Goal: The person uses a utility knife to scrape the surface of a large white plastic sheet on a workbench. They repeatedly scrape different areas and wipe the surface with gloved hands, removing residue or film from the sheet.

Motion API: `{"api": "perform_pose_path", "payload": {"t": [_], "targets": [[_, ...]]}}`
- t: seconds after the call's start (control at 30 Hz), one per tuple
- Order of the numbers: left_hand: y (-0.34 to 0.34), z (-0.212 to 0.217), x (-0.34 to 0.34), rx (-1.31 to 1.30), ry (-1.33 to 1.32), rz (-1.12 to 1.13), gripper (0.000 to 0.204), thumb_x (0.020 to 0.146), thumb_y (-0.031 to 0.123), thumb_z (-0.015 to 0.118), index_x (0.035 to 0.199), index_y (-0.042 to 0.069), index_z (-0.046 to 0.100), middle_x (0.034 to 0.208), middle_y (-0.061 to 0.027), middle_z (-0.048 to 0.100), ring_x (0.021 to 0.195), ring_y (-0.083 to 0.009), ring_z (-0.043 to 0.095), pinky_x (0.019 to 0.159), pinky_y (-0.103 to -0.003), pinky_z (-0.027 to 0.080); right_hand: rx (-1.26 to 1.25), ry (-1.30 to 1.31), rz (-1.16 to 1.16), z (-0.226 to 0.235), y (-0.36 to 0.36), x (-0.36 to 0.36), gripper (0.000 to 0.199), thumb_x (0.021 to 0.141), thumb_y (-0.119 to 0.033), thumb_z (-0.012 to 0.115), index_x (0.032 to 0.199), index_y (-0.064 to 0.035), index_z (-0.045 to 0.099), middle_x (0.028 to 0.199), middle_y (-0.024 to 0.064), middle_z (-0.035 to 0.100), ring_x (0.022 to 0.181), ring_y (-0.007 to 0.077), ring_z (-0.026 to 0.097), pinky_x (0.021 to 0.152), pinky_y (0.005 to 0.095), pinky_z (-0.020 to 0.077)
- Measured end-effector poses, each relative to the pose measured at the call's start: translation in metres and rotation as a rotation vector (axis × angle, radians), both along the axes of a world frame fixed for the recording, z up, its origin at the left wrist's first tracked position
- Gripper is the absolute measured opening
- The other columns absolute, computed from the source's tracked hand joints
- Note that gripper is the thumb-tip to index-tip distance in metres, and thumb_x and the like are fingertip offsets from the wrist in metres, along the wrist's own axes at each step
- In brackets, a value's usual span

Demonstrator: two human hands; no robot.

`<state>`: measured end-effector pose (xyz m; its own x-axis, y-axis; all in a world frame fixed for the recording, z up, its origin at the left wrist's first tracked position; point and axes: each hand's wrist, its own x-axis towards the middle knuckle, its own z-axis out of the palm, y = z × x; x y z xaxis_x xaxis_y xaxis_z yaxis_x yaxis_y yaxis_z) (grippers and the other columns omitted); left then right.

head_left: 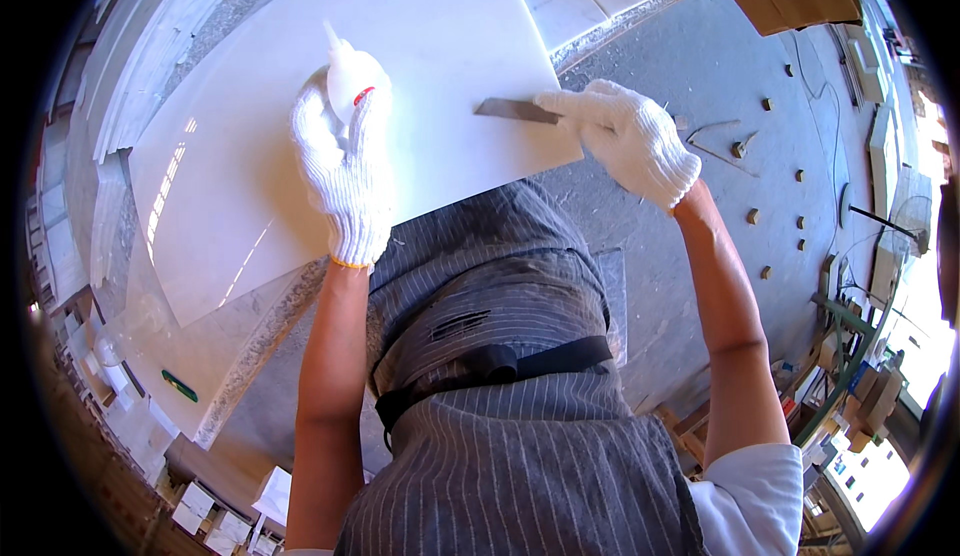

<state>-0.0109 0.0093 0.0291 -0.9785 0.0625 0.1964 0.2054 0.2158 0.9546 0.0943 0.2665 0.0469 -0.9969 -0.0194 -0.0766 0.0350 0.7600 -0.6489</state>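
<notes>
Both hands wear white knit gloves and work over a large white slab (250, 186) that lies tilted across the view. The left hand (340, 156) is clamped around a white squeeze bottle (350, 74), fingers wrapped on its body, with the pointed nozzle aimed away from the person toward the slab's far side. A small red mark shows on the bottle beside the glove. The bottle sits over the middle of the slab, well in from its edges; what it holds cannot be seen through the plastic.

The right hand (625, 136) is closed on one end of a flat metal blade (515, 109), thumb and fingers pinching it. The blade lies flat on the slab near its right corner, its free end pointing left toward the bottle. The 2 hands are apart, with bare slab between bottle and blade. The right hand itself hangs over the slab's right edge, partly above the grey floor (700, 76).

The person wears a grey striped apron (500, 436) with a black tie at the waist. Small wooden blocks (752, 216) lie scattered on the floor to the right, well apart from the slab, and thin metal tools (735, 144) lie just beyond the right hand. More pale slabs (140, 66) are stacked past the left edge.
</notes>
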Motion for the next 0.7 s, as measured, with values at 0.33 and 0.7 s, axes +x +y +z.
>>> {"api": "perform_pose_path", "payload": {"t": [0.33,0.7], "targets": [[0.005,0.005,0.002,0.009,0.002,0.013,0.041,0.095,0.002,0.067,0.132,-0.005,0.050,0.119,-0.0115,0.061,0.106,-0.0177,0.062,0.095,-0.033,0.051,-0.072,0.016,0.091,-0.003,0.011,0.005,0.031,0.098,-0.011,0.060,0.126,-0.0147,0.072,0.089,0.0058,0.068,0.079,0.0184,0.065,0.071,0.0326,0.0562],[-0.008,-0.011,0.004,-0.008,0.070,0.012,0.043,0.093,-0.005,0.065,0.133,-0.006,0.050,0.117,-0.0136,0.062,0.107,-0.0193,0.062,0.095,-0.034,0.054,-1.358,-0.611,-0.356,-0.009,-0.041,0.123,0.046,0.098,-0.007,0.064,0.142,0.0002,0.054,0.095,0.0094,0.073,0.080,0.0146,0.068,0.071,0.0293,0.0580]]}}
